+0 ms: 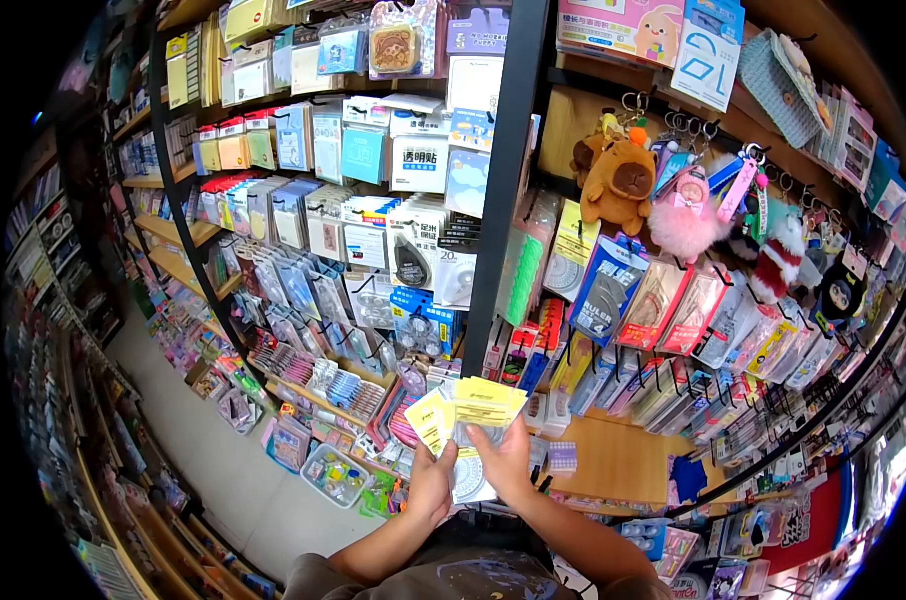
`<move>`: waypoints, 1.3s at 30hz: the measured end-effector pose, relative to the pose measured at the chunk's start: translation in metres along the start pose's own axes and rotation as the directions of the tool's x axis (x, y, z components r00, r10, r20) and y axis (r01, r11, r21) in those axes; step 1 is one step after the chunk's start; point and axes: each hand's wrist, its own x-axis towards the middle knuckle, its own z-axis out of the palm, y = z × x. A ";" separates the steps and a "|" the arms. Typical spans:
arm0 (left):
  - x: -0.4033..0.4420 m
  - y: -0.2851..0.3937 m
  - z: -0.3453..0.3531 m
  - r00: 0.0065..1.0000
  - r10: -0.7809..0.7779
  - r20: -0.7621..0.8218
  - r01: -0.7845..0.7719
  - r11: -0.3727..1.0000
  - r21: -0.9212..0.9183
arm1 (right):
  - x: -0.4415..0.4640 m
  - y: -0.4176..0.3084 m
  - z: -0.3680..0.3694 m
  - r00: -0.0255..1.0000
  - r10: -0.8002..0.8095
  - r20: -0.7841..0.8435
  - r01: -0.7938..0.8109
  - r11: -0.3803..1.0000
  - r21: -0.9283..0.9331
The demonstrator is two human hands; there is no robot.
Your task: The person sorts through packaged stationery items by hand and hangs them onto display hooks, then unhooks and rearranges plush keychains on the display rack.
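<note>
Several flat packages with yellow header cards (489, 402) are fanned out between my two hands, low in the middle of the head view. A round protractor-like shape (468, 478) shows through the clear lower part of one package. My left hand (433, 480) is closed on the left edge of the fan, its thumb in front. On the right side, my right hand (503, 462) grips the same packages, thumb over the front. The fingers behind the packages are hidden.
A black shelf post (498, 190) rises ahead. Hanging stationery packs (418, 160) fill the left rack. Plush keychains (628, 180) and ruler packs (605, 290) hang at right. A wooden shelf (608, 460) lies right of my hands; a clear bin (333, 475) stands at lower left by the aisle floor (193, 430).
</note>
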 end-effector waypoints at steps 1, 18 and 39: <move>0.001 0.002 -0.001 1.000 -0.005 0.001 0.005 1.000 -0.005 | 0.002 0.000 -0.001 1.000 0.010 -0.005 -0.010 1.000 0.006; 0.007 -0.011 -0.011 0.999 0.017 -0.027 -0.014 0.994 0.109 | 0.016 -0.004 -0.015 0.878 0.177 0.445 0.390 0.278 -0.878; 0.006 -0.002 0.005 0.994 -0.106 0.011 0.106 0.994 -0.014 | 0.020 0.000 -0.009 0.992 -0.019 0.122 0.019 1.000 0.001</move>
